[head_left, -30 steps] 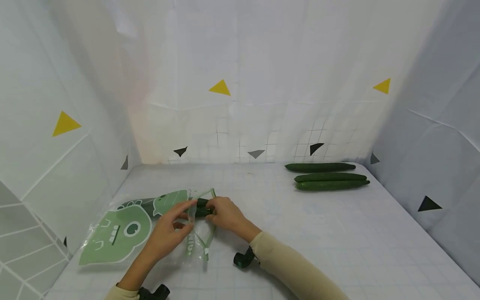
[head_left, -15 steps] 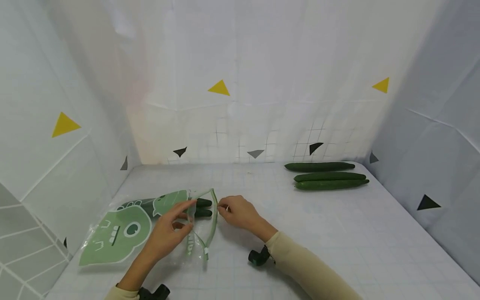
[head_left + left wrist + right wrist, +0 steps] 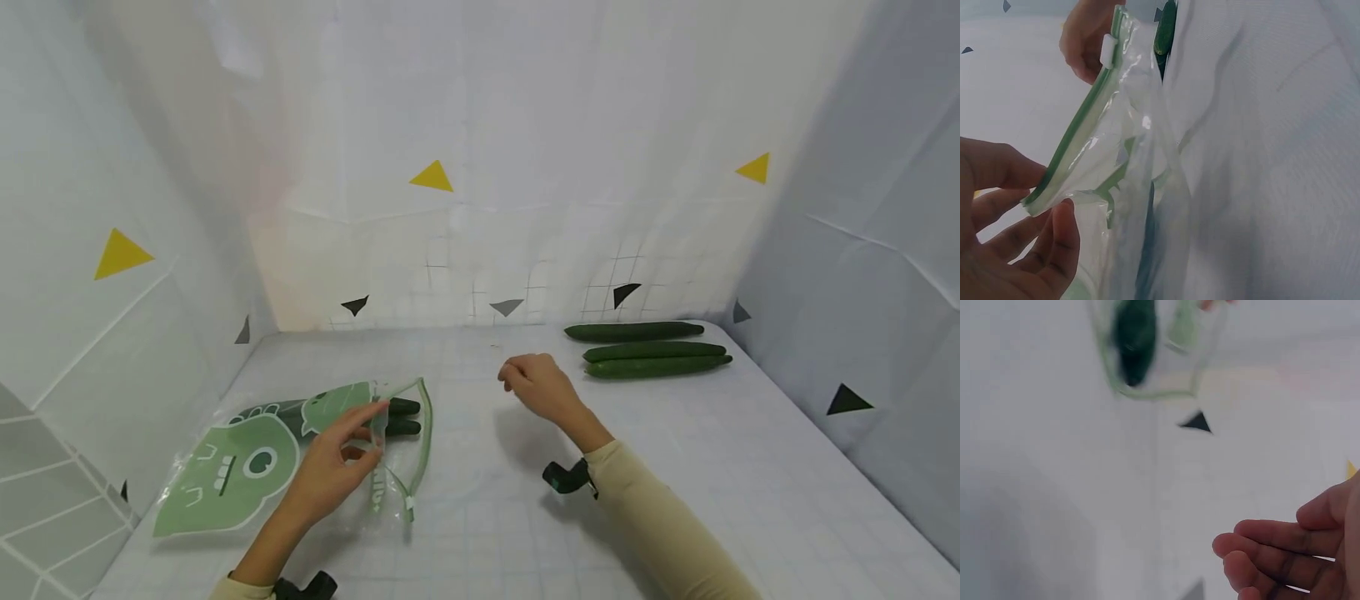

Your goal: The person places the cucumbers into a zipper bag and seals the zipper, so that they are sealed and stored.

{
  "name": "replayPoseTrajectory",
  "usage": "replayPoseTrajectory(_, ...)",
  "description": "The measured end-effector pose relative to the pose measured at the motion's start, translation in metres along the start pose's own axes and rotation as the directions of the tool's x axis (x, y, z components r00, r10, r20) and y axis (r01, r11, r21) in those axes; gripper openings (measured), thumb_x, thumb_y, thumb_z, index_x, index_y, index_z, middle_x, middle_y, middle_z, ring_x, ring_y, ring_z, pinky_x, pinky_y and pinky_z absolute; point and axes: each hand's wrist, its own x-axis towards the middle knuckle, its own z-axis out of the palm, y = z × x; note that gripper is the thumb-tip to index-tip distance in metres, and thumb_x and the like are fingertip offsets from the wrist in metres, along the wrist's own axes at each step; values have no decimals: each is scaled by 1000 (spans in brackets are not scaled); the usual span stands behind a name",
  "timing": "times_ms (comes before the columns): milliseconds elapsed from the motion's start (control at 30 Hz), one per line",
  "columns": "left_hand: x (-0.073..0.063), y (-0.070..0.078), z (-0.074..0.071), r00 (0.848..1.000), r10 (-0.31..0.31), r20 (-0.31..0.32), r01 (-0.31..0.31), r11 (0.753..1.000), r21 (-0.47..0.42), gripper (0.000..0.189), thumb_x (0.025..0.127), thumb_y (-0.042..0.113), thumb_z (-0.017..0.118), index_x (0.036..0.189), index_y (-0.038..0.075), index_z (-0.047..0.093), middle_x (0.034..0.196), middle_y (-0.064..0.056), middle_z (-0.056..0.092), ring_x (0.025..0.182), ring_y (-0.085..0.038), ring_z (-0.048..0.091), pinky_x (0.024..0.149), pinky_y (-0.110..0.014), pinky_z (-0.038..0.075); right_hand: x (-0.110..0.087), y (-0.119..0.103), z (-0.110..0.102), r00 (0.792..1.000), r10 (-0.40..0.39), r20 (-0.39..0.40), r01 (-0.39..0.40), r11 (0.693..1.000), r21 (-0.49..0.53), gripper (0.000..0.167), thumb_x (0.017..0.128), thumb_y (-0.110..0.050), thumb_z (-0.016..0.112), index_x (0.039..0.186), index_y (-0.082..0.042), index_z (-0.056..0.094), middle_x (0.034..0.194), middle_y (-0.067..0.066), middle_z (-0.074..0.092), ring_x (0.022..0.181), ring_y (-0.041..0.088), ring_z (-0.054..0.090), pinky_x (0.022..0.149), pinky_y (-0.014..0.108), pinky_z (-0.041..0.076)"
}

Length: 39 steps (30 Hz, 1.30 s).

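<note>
A clear zip bag [image 3: 225, 492] with a green cartoon monster print lies at the left of the table in the head view. Two cucumbers [image 3: 403, 427] are in it, their ends showing at its mouth. The mouth stands apart, edged by a green zip strip [image 3: 1072, 128] with a white slider [image 3: 1108, 51] in the left wrist view. My left hand [image 3: 333, 458] pinches the bag's edge between thumb and fingers. Away from the bag, my right hand [image 3: 542, 385] hangs above the table with loosely bent fingers [image 3: 1272, 562] and holds nothing.
One cucumber [image 3: 633, 332] lies at the back right, with a pair of cucumbers [image 3: 656, 367] side by side just in front. White sheets [image 3: 480, 125] with yellow and dark triangles wall the table at the back and sides.
My right hand has let go of the cucumber ends at the bag's mouth and moved right and up, towards the loose cucumbers. The left hand keeps its place on the bag.
</note>
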Motion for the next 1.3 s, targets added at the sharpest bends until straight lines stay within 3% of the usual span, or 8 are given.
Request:
replayPoseTrajectory(133, 0, -1, -1, 1000, 9, -10, -8, 1000, 13, 68, 89, -11, 72, 150, 16, 57, 145, -10, 57, 102, -24, 67, 78, -35, 61, 3, 18, -38, 994, 29, -109, -29, 1000, 1, 32, 108, -17, 51, 97, -8, 79, 86, 5, 72, 78, 19, 66, 66, 40, 55)
replayPoseTrajectory(333, 0, 1, 1, 1000, 1, -6, -1, 1000, 14, 65, 90, -11, 72, 149, 11, 58, 144, -12, 57, 100, -24, 66, 77, -33, 61, -5, 51, -83, 982, 83, -167, -93, 994, -51, 25, 107, -16, 56, 107, -5, 78, 93, 7, 74, 82, 24, 65, 68, 42, 51)
replayPoseTrajectory(733, 0, 1, -1, 1000, -4, -4, 4, 1000, 16, 66, 90, -10, 71, 150, 14, 57, 147, -11, 56, 101, -24, 67, 78, -32, 60, -27, 115, -128, 947, 263, -183, -287, 951, -120, 33, 107, -12, 50, 131, 0, 69, 127, 23, 67, 114, 43, 61, 89, 59, 52)
replayPoseTrajectory(900, 0, 0, -1, 1000, -6, -3, 6, 1000, 9, 66, 90, -10, 72, 149, 15, 58, 146, -11, 56, 100, -23, 67, 77, -32, 60, -37, 142, -131, 913, 362, -189, -395, 899, -187, 42, 103, -9, 46, 141, 3, 60, 127, 31, 62, 65, 30, 57, 61, 45, 50)
replayPoseTrajectory(967, 0, 0, -1, 1000, -5, -5, 5, 1000, 12, 66, 90, -10, 72, 149, 15, 58, 146, -11, 56, 100, -23, 67, 77, -32, 60, -40, 150, -132, 897, 399, -189, -435, 871, -229, 45, 101, -6, 44, 144, 4, 56, 131, 33, 58, 59, 28, 51, 54, 40, 44)
replayPoseTrajectory(1067, 0, 0, -1, 1000, -3, -5, 3, 1000, 11, 65, 90, -9, 72, 149, 15, 58, 146, -11, 56, 100, -23, 67, 77, -33, 60, -44, 160, -135, 878, 440, -186, -477, 828, -295, 48, 99, 0, 43, 146, 6, 52, 141, 35, 49, 92, 44, 61, 61, 50, 51)
replayPoseTrajectory(1167, 0, 0, -1, 1000, -6, -5, 6, 1000, 8, 65, 90, -9, 72, 149, 15, 58, 146, -11, 56, 100, -23, 67, 77, -33, 60, -49, 171, -139, 868, 466, -172, -496, 797, -346, 51, 96, 6, 44, 147, 8, 48, 155, 36, 34, 137, 58, 33, 87, 66, 49)
replayPoseTrajectory(1300, 0, 0, -1, 1000, -7, -4, 7, 1000, 3, 66, 90, -10, 71, 149, 15, 58, 146, -11, 56, 100, -24, 66, 77, -33, 60, -55, 185, -143, 855, 494, -158, -515, 777, -361, 57, 93, 6, 45, 150, 8, 45, 157, 38, 27, 140, 61, 23, 98, 74, 40)
